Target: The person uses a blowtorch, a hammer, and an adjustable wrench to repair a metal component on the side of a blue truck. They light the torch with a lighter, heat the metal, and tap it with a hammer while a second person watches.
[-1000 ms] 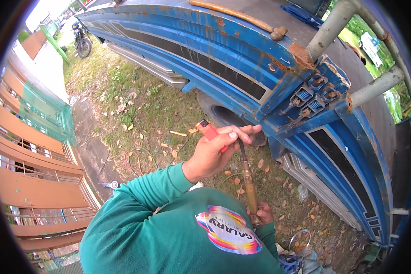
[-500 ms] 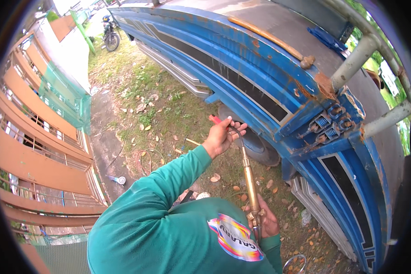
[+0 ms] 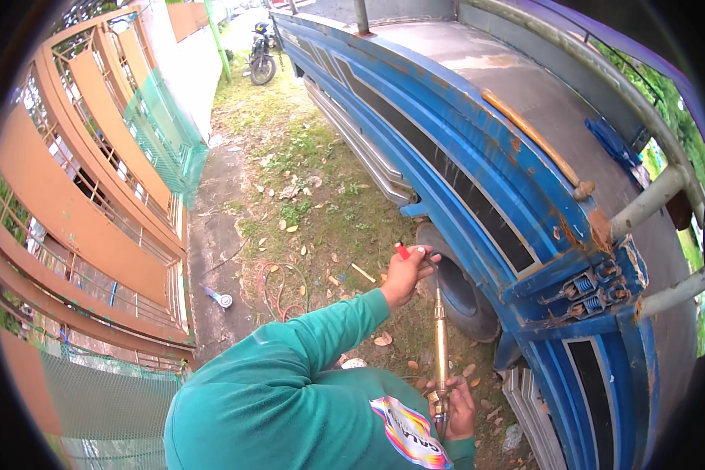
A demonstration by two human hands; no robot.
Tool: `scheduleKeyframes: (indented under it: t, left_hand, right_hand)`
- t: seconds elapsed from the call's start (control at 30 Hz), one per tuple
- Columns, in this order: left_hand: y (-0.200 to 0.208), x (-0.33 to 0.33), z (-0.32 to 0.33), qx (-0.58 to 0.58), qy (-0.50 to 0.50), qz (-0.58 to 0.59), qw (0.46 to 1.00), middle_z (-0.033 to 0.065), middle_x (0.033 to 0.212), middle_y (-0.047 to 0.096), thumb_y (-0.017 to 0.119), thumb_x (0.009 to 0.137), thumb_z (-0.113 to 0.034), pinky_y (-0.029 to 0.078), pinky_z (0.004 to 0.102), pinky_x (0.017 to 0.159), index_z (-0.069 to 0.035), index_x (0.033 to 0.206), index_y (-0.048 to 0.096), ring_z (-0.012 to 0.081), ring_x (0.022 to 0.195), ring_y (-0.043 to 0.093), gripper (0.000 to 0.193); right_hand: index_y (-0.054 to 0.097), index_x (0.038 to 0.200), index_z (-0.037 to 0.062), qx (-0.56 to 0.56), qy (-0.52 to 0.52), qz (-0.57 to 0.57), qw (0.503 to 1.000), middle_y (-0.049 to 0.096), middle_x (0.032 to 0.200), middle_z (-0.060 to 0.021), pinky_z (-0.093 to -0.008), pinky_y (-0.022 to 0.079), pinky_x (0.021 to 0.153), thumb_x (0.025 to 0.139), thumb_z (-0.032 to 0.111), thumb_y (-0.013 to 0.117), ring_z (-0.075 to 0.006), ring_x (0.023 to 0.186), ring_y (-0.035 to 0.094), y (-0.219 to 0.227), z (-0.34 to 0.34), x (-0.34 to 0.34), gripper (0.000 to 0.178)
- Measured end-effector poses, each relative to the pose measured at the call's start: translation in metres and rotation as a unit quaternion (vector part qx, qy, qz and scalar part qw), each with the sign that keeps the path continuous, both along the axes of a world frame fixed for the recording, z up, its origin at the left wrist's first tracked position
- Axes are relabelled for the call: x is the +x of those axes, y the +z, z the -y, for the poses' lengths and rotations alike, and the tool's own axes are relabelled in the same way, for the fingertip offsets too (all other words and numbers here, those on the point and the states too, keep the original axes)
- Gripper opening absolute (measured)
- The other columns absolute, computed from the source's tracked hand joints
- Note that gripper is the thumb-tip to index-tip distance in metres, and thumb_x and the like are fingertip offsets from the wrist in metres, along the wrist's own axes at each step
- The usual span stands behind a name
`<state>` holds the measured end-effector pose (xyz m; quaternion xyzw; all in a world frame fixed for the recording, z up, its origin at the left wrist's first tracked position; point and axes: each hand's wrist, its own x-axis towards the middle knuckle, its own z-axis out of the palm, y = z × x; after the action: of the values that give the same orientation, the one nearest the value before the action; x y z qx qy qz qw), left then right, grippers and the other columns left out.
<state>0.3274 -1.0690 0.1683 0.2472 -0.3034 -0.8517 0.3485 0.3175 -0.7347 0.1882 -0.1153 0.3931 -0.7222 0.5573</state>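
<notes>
A brass gas torch stands nearly upright in front of my body, its thin tip toward the truck's wheel. Low on its body, beside the valve, my right hand is closed around it. My left hand is at the torch's tip, holding a small red lighter-like object that pokes out above the thumb. The fingers of that hand partly hide the tip, and no flame can be made out. Beside both hands rises the blue side panel of a truck bed, with rust at its corner.
A wooden-handled hammer lies along the panel's top edge. Spring latches stick out at the corner, above the tyre. Hoses and a grinder-like tool lie on the ground left. A brown fence stands farther left.
The view has turned, so the truck, fence and ground sit further right or lower. Both hands remain on the torch and red object; the left fingers are drawn in slightly.
</notes>
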Motion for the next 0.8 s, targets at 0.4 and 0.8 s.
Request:
scheduleKeyframes:
  t: [0.4, 0.8]
  left_hand:
    - [0.017, 0.027, 0.02, -0.061, -0.094, 0.197, 0.974, 0.0076, 0.089, 0.069, 0.058, 0.1, -0.027, 0.06, 0.033, 0.067, -0.004, 0.106, 0.065, 0.0202, 0.086, 0.072, 0.024]
    - [0.043, 0.043, 0.04, -0.192, -0.137, 0.231, 0.944, -0.0026, 0.058, 0.041, 0.052, 0.102, -0.047, 0.036, 0.0269, 0.045, -0.011, 0.095, 0.054, 0.0103, 0.047, 0.041, 0.037]
  right_hand:
    - [0.047, 0.111, 0.0046, 0.065, 0.003, -0.08, 0.995, 0.061, 0.114, -0.0235, -0.0283, 0.052, 0.051, 0.096, 0.015, 0.055, -0.0199, 0.063, 0.064, 0.018, -0.006, 0.009, 0.019]
    - [0.019, 0.158, 0.0094, 0.094, 0.004, -0.163, 0.982, 0.062, 0.111, -0.0158, -0.0274, 0.053, 0.056, 0.096, 0.009, 0.055, -0.016, 0.068, 0.064, 0.045, -0.003, 0.017, 0.071]
